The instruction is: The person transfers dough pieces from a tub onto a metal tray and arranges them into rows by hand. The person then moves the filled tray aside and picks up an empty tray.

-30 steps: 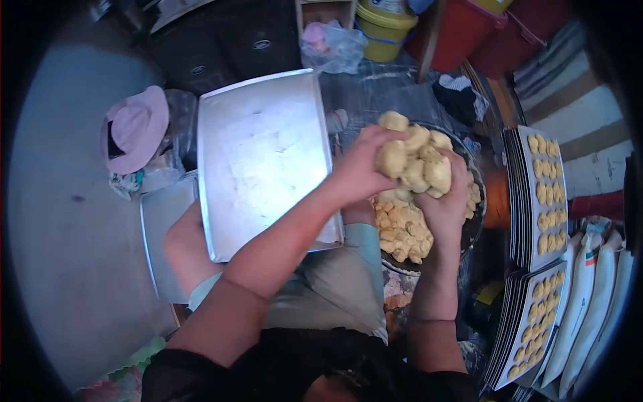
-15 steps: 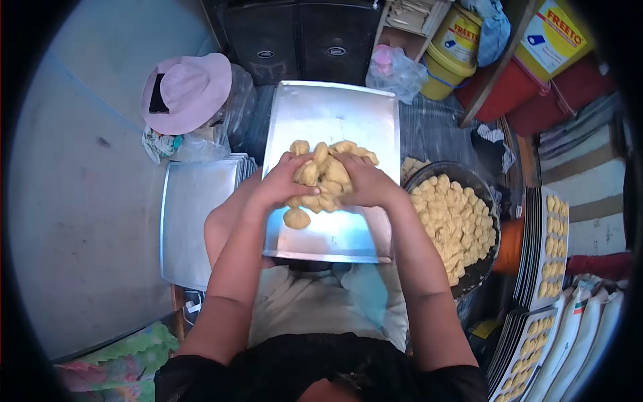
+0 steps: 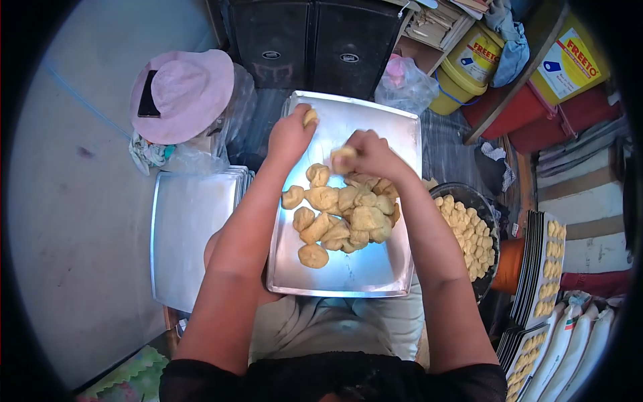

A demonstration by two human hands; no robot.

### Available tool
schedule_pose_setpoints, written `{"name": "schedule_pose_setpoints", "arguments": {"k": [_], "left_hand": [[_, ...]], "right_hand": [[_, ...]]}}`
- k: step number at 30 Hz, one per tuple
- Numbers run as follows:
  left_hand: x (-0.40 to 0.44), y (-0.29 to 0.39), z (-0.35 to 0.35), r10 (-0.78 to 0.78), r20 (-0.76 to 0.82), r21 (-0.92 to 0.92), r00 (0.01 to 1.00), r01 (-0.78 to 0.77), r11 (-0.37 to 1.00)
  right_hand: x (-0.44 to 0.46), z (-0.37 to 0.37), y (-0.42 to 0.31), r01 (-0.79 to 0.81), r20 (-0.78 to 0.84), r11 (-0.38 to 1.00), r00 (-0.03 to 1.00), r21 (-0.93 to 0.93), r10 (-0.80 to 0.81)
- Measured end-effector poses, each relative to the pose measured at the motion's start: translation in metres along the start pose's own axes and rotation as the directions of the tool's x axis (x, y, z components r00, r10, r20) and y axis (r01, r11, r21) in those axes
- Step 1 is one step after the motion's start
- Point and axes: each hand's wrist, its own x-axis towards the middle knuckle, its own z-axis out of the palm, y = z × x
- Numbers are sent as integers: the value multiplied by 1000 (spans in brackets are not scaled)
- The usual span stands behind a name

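Observation:
A shiny metal baking tray (image 3: 341, 275) rests across my lap. On it lies a heap of yellowish dough balls (image 3: 368, 218), several pressed together and a few loose at the left. My left hand (image 3: 292, 137) is closed around a dough ball (image 3: 310, 118) near the tray's far left corner. Just beyond the heap, my right hand (image 3: 372, 154) grips another dough ball (image 3: 343, 159); its fingers are somewhat blurred by motion.
To my right stands a dark round basin (image 3: 494, 258) full of dough balls. Stacked trays (image 3: 194, 234) are at my left, with a pink hat (image 3: 184, 94) beyond. Racked trays of shaped dough (image 3: 550, 268), sacks (image 3: 569, 348) and yellow buckets (image 3: 462, 80) line the right side.
Both hands have left the clustered dough and moved toward the tray's far side, each with a dough ball. The heap has spread, and the view has shifted slightly.

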Motion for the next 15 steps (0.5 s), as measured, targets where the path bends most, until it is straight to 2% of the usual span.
{"name": "schedule_pose_setpoints", "arguments": {"k": [1,2,4,5,6,7,8,11,12,14,15], "left_hand": [[3,3,2,77,17,74,997,-78,994],[5,5,6,151,42,144,988,-155,977],[10,2,6,58,125,57,990,-66,996],[13,-1,5,19,165,23,986,-23,999],[9,-7,7,89,119,48,989,-95,994],[2,-12,10,160,76,77,984,-166,983],[-1,-17,13,233,32,108,972,-235,966],[8,-7,20,93,9,54,996,-93,994],[12,-6,22,116,-34,50,993,-114,992],[19,-5,30,155,-117,39,981,-152,988],[19,-4,33,156,-112,19,981,-155,988]], "right_hand": [[15,-4,11,-58,-55,963,996,262,75],[27,-8,23,-97,-89,856,982,508,165],[48,-10,21,-75,-316,829,903,554,292],[57,-10,17,-118,-313,835,891,538,327],[65,-6,23,-150,-386,939,883,308,267],[71,2,30,-184,-440,981,877,60,192],[74,7,38,-217,-472,957,876,-192,103],[45,-34,21,-286,-226,954,939,-89,260],[31,-44,24,-313,-129,948,944,-63,303],[-3,-36,46,-113,16,976,993,-187,119],[-15,-27,54,13,25,996,1000,-90,-11]]}}
